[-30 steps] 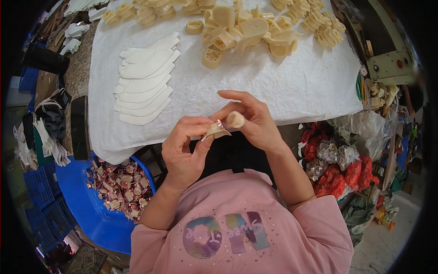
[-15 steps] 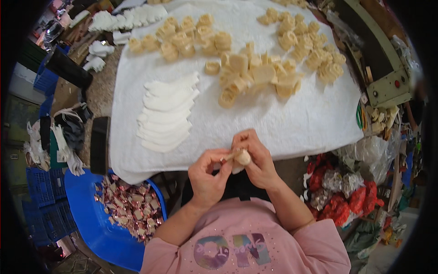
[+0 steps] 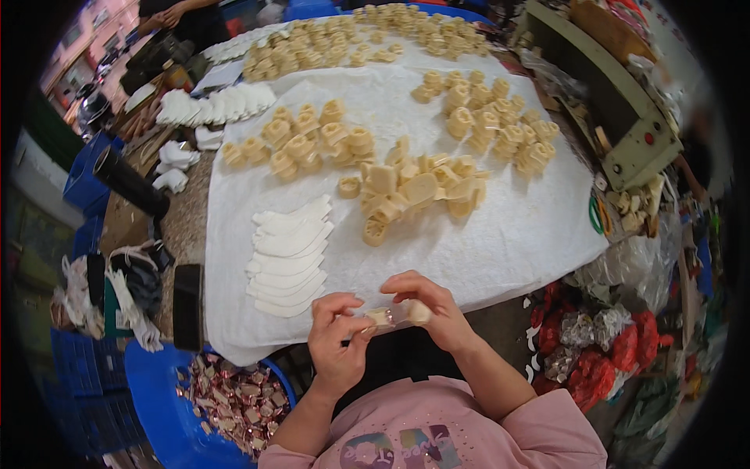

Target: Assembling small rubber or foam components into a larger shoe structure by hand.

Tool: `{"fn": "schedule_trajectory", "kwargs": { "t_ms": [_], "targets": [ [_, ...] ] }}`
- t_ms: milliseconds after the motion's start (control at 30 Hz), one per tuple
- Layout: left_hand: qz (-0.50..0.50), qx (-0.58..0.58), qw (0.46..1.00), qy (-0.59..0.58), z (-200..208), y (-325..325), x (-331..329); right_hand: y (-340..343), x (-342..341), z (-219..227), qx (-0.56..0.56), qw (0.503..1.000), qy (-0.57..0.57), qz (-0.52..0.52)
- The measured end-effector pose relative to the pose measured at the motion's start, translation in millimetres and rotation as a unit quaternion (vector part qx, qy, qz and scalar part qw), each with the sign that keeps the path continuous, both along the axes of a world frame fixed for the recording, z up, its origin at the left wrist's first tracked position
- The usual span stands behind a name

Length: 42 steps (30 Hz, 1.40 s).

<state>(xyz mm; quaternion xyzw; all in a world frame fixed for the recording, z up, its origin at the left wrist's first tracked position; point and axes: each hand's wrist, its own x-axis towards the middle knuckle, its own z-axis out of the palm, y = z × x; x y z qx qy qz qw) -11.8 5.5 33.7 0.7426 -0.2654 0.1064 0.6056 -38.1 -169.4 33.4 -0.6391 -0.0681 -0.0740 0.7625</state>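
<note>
At the table's near edge, my left hand (image 3: 337, 340) pinches a small beige piece with a shiny pink edge (image 3: 380, 316). Just right of it, my right hand (image 3: 433, 313) curls round a cream part with a rounded end (image 3: 419, 314). A blurred strip shows between the two pieces; whether they touch I cannot tell. Ahead and to the left of my hands lies an overlapping row of thin white curved pieces (image 3: 289, 258). Beyond my hands is a heap of cream moulded parts (image 3: 422, 187) with round openings.
A white cloth (image 3: 359, 266) covers the table. More cream parts (image 3: 500, 117) stand in clusters farther back. At lower left, a blue tub (image 3: 156, 383) holds pink-edged shiny pieces. A black phone-like slab (image 3: 187, 305) lies at the left edge. Red bags (image 3: 590, 375) sit at right; another person's hands (image 3: 168, 16) show far back.
My hands have drawn slightly apart, and the pink-edged piece now shows in my left fingers. The view has tilted up, bringing the table's far end and another person into sight.
</note>
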Motion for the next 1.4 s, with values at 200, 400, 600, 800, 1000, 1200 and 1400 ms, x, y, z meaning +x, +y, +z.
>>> {"fn": "schedule_trajectory", "kwargs": {
  "t_ms": [200, 400, 600, 800, 1000, 1200, 1400],
  "targets": [
    [-0.036, 0.040, 0.995, -0.089, -1.1, -5.4, -2.6, -21.0, 9.1, 1.9, 0.016, 0.976, 0.140, 0.166],
    [-0.128, -0.143, 0.963, 0.187, -3.2, -5.4, -2.3, -22.4, 3.4, 17.6, -0.253, 0.963, -0.087, 0.033],
    [-0.284, -0.208, 0.817, 0.456, -4.5, -2.3, -11.2, -0.3, -6.9, 18.6, -0.194, 0.973, -0.107, 0.059],
    [-0.128, -0.216, 0.898, 0.362, 5.4, -17.5, -20.9, 7.6, -7.3, 2.2, -0.256, 0.958, -0.128, -0.014],
    [-0.282, -0.242, 0.868, 0.330, -0.3, -22.8, -14.8, 3.4, 6.6, 7.8, 0.040, 0.983, 0.158, 0.086],
    [-0.175, -0.145, 0.953, 0.202, 7.0, -29.1, -24.5, 11.1, 3.8, -5.8, 0.098, 0.978, 0.071, 0.169],
    [-0.110, -0.129, 0.958, 0.230, 3.5, -30.4, -31.6, 14.5, -8.7, 6.4, 0.080, 0.973, 0.162, 0.142]
  ]
}}
